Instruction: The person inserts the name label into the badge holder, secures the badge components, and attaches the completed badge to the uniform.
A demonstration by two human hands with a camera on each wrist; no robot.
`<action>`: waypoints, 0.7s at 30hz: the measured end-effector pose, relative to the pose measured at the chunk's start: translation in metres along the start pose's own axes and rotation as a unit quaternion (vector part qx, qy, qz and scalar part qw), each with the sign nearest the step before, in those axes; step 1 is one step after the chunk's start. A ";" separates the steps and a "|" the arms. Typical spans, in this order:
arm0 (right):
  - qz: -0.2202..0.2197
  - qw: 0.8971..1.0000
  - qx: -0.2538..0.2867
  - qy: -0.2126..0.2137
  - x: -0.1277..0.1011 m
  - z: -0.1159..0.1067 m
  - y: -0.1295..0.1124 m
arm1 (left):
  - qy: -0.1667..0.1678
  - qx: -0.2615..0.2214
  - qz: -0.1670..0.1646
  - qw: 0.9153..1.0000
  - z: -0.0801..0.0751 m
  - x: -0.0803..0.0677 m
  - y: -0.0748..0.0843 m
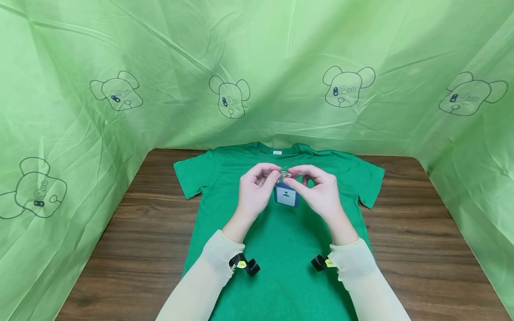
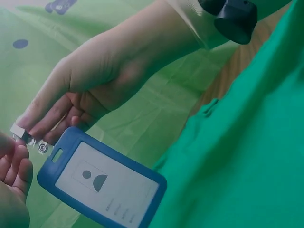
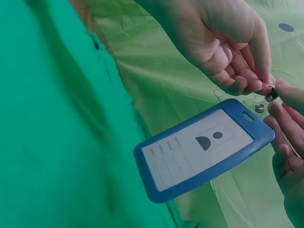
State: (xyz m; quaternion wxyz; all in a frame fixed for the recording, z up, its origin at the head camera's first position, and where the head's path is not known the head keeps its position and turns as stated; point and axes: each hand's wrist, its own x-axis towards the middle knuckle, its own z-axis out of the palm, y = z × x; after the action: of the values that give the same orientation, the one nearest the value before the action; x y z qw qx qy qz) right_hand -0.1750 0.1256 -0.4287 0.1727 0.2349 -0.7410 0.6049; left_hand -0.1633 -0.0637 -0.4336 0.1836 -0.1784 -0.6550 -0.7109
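A green T-shirt [image 1: 281, 254] lies flat, front up, on the wooden table [image 1: 425, 232]. Above its chest, both hands pinch a small metal clip [image 1: 284, 173] between thumb and fingers. My left hand [image 1: 276, 176] takes it from the left and my right hand [image 1: 292, 179] from the right. A blue badge holder [image 1: 286, 196] with a white card hangs from the clip by a clear strap. In the left wrist view the holder [image 2: 102, 183] dangles below the clip [image 2: 21, 133] and the right hand [image 2: 95, 80]. The right wrist view shows the holder [image 3: 204, 147] over the T-shirt [image 3: 52, 133].
Green cloth [image 1: 257, 67] printed with bear outlines walls the table at the back and on both sides. Bare wood shows left and right of the shirt. A black camera is strapped to each wrist [image 1: 250, 266], over pale sleeves.
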 end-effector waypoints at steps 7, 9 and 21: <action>-0.009 1.000 -0.003 -0.013 0.000 0.000 0.001 | -0.005 -0.001 -0.010 1.000 0.000 0.000 0.000; -0.013 1.000 -0.004 -0.012 0.000 0.000 0.001 | -0.004 0.006 -0.014 1.000 0.000 0.000 0.000; -0.053 0.997 -0.035 -0.033 -0.001 -0.005 0.006 | 0.011 -0.004 -0.094 0.996 0.002 -0.001 0.000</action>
State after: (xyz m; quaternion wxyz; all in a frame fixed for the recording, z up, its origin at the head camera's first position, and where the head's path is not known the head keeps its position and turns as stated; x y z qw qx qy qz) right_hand -0.1779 0.1317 -0.4327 0.1878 0.2878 -0.7533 0.5607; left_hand -0.1623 -0.0620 -0.4337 0.1227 -0.1089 -0.6640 -0.7295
